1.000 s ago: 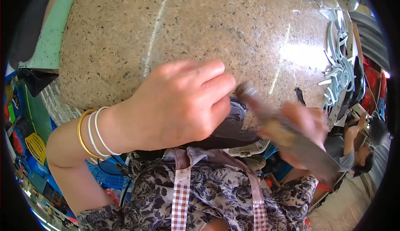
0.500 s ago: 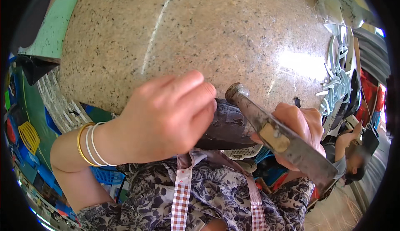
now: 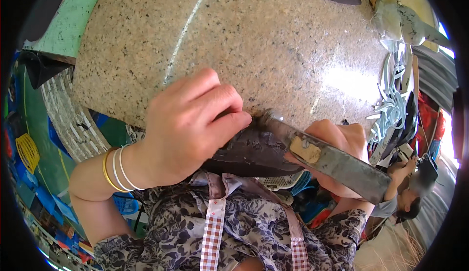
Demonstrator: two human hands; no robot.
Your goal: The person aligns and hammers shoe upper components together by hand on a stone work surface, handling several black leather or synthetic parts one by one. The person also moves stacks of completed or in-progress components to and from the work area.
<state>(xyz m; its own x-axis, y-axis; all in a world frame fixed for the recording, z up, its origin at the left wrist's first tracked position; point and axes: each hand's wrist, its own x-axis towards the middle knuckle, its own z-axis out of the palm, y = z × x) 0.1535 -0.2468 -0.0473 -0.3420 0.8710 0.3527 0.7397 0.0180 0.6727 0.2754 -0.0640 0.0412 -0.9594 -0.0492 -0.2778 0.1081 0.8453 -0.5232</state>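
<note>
Far left: left wrist with gold and white bangles (image 3: 118, 170). Left hand (image 3: 193, 117) palm-down, fingers curled, thumb against index, at the upper left edge of a dark, soft-looking piece (image 3: 256, 149). Fingertips hidden; cannot tell whether they pinch that edge.

Middle: the dark piece lies between the hands, at the near edge of the speckled stone slab (image 3: 273, 61), long axis roughly left to right. From the left grip it lies right and toward the body. Left hand is the nearer to its upper edge.

Right of that: hammer (image 3: 349, 169), head slanting from upper left to lower right across the piece's right part. Narrow end sits just beside the left thumb; contact cannot be judged. Right hand (image 3: 334, 136) wraps firmly round the hammer below the head; handle mostly hidden.

Far right: pale blue-grey strips (image 3: 389, 107) in a tangle.
</note>
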